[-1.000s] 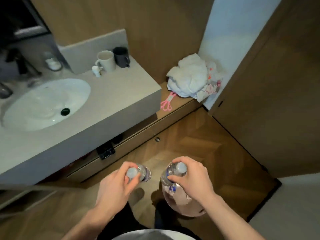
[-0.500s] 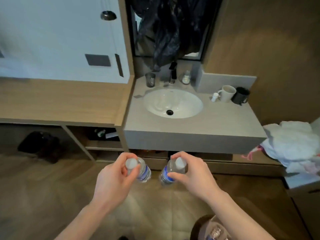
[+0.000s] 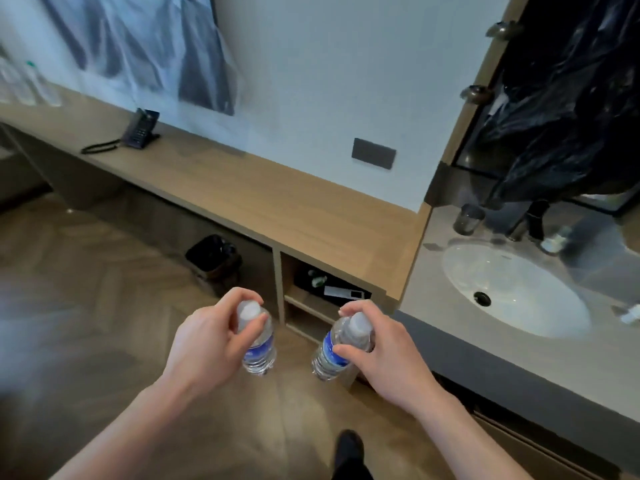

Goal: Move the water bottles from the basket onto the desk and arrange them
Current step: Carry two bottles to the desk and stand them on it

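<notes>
Left hand (image 3: pixel 211 344): we pinch the neck of one bottle (image 3: pixel 258 344) just under its white cap. Right hand (image 3: pixel 384 351): we pinch the neck of a second bottle (image 3: pixel 334 351) the same way. Both bottles hang in the air over the wood floor (image 3: pixel 86 289), in front of the desk (image 3: pixel 277 199), apart from each other. Desk: holds a phone (image 3: pixel 138 131) at its far left. Sink (image 3: pixel 512 289): to the right of the desk.
</notes>
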Tool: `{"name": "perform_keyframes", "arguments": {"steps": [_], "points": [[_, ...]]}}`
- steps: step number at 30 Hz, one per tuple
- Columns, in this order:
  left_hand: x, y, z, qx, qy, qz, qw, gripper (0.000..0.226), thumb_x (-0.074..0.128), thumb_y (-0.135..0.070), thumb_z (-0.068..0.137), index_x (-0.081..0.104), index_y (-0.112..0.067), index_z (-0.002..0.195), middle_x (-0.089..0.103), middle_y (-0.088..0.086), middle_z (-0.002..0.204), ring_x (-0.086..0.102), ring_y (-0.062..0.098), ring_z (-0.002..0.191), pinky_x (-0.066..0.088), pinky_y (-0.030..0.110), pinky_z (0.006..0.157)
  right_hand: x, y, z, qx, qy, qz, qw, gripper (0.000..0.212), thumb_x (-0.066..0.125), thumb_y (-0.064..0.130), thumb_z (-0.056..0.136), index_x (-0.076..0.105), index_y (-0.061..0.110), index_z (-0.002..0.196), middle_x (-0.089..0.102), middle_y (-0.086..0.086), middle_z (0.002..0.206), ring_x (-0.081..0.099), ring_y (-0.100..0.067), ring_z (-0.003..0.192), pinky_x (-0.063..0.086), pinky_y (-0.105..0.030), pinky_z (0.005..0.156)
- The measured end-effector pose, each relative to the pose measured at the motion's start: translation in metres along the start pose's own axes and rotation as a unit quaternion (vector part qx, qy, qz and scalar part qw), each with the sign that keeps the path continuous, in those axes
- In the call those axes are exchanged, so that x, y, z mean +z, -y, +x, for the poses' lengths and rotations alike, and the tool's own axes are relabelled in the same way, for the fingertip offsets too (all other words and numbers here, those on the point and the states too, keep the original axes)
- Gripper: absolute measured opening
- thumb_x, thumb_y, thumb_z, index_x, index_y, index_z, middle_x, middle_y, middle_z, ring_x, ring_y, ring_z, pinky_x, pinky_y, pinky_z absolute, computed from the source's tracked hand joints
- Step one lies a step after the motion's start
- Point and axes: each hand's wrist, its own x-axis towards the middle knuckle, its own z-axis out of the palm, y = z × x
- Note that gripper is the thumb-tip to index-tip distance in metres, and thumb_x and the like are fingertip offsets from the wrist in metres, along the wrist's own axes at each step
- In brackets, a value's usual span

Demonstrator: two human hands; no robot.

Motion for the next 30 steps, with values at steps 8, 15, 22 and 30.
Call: {"name": "perform_keyframes", "arguments": {"steps": [8, 15, 22, 30], "points": [[-0.038, 0.058, 0.068, -0.071, -0.045, 0.008, 0.996, 0.011, 0.063, -0.043, 0.098, 0.057, -0.04, 0.107, 0.058, -0.031, 0.068, 0.058, 0.0, 0.068, 0.035, 0.018, 0.054, 0.039, 0.047, 0.133, -0.055, 0.083, 0.019, 0.995, 0.048, 0.085, 0.033, 0.087, 0.054, 0.047, 0.122, 0.066, 0.011, 0.113, 0.068, -0.014, 0.104, 0.063, -0.041, 0.087], [-0.067, 0.099, 0.138, -0.137, -0.099, 0.018, 0.985, 0.01, 0.063, -0.045, 0.098, 0.055, -0.042, 0.104, 0.051, -0.007, 0.058, 0.049, 0.014, 0.057, 0.044, 0.034, 0.056, 0.056, 0.089, 0.253, -0.106, 0.137, 0.006, 0.985, 0.044, 0.086, 0.03, 0.087, 0.056, 0.044, 0.116, 0.066, 0.011, 0.105, 0.064, -0.01, 0.093, 0.057, -0.031, 0.08], [-0.108, 0.144, 0.183, -0.183, -0.148, 0.046, 0.971, 0.008, 0.06, -0.045, 0.099, 0.055, -0.044, 0.105, 0.05, -0.006, 0.058, 0.049, 0.015, 0.058, 0.042, 0.031, 0.057, 0.093, 0.158, 0.358, -0.195, 0.187, -0.037, 0.962, 0.043, 0.085, 0.033, 0.084, 0.057, 0.044, 0.115, 0.067, 0.013, 0.101, 0.063, -0.009, 0.092, 0.055, -0.036, 0.081], [-0.173, 0.238, 0.22, -0.213, -0.143, 0.081, 0.963, 0.012, 0.053, -0.055, 0.098, 0.053, -0.045, 0.105, 0.054, -0.007, 0.059, 0.057, 0.012, 0.063, 0.044, 0.027, 0.059, 0.184, 0.254, 0.438, -0.253, 0.223, -0.043, 0.94, 0.045, 0.086, 0.036, 0.083, 0.057, 0.043, 0.116, 0.07, 0.017, 0.107, 0.067, -0.012, 0.103, 0.06, -0.043, 0.086]]}}
